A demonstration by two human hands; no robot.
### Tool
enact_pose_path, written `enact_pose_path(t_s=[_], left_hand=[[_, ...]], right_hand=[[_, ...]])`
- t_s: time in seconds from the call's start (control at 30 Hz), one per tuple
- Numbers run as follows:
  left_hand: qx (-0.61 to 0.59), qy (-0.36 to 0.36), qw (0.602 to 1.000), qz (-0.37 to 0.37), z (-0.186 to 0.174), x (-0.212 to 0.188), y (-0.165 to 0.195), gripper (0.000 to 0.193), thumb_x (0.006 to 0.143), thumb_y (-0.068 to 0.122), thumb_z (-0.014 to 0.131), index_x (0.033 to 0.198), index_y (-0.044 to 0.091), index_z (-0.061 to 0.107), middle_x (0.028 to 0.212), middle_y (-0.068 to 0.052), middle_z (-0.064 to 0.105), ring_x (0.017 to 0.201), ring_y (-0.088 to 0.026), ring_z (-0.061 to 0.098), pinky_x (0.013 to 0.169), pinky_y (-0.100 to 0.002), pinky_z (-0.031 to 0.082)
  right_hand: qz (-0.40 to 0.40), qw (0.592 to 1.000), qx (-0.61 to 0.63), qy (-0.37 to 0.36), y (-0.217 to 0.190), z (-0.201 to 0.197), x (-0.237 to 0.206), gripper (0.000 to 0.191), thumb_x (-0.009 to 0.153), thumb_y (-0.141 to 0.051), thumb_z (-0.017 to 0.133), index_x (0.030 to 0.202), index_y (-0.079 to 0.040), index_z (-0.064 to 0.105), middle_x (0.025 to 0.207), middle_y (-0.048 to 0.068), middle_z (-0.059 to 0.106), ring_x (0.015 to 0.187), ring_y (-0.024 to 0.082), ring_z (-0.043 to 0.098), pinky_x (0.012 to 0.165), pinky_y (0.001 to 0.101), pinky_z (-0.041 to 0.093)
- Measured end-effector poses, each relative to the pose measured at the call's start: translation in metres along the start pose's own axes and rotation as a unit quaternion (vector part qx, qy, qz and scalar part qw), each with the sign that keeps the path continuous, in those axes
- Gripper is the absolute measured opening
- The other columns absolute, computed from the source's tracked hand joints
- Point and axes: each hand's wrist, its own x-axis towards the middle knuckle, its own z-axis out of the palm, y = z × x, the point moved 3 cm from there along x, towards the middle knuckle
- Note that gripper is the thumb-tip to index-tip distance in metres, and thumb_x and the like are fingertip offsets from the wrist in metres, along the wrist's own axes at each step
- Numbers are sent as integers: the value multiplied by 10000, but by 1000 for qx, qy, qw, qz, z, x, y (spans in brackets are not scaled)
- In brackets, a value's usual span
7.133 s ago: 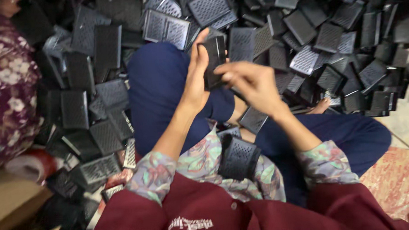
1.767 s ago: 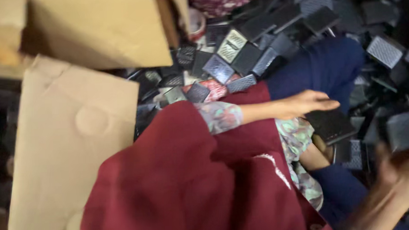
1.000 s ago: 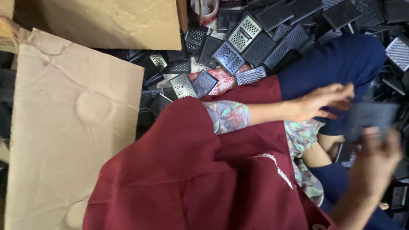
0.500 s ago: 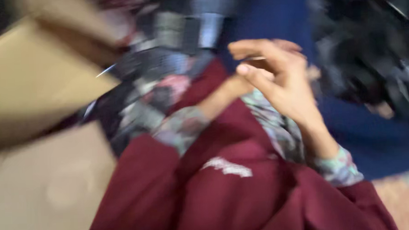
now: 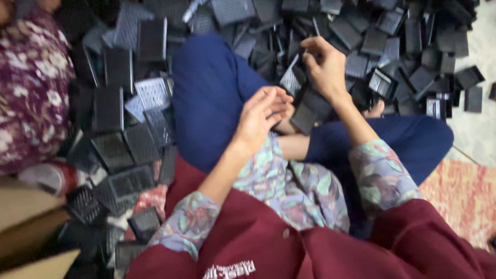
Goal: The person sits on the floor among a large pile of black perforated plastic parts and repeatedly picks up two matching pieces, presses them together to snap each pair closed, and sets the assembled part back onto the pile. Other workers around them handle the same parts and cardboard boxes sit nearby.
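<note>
Dozens of black grille panels (image 5: pixel 119 67) heaped around my legs, cardboard box (image 5: pixel 20 230) at lower left with contents hidden, my right hand (image 5: pixel 325 65) pinching one black panel (image 5: pixel 293 77) tilted on its long axis, just right of my left hand (image 5: pixel 261 117), fingers loosely curled, empty.

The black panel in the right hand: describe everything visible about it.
The black panel is a small, flat rectangle with a fine grid or mesh face inside a plain frame; it looks like moulded plastic. It is tilted on edge, its meshed face turned toward the camera. The right hand pinches its right edge between the fingers, above the blue trouser leg. The left hand is open just below, apart from it. A second dark piece sits just beneath; whether they touch is unclear.
</note>
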Motion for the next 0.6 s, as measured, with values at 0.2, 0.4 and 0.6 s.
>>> enact_pose_path(t_s=[0.2,0.4,0.6], left_hand=[[-52,-5,998,-35,0,38,-2,385,1082,374,517,1246,34,589,1188,-159,691,1085,-253,662,971,-413,537],[-184,136,971,-65,-19,49,8,681,999,550,397,1515,105,396,1299,-105,672,1140,-261,676,986,-470,529],[-207,27,976,64,-14,54,18,599,1096,467,480,1608,183,356,1279,-172,655,1036,-290,692,914,-474,577]], right_hand=[[-220,965,-123,77,18,23,85,398,806,6,695,1201,2,648,1308,226,625,1219,420,511,1036,474,437],[-142,979,-2,-144,-11,-2,55,205,936,-138,781,1088,-21,709,1106,118,731,965,283,704,860,371,546],[-214,961,-37,-169,3,-7,46,172,1081,-188,767,1128,-24,738,1192,116,748,1087,287,722,943,377,564]])
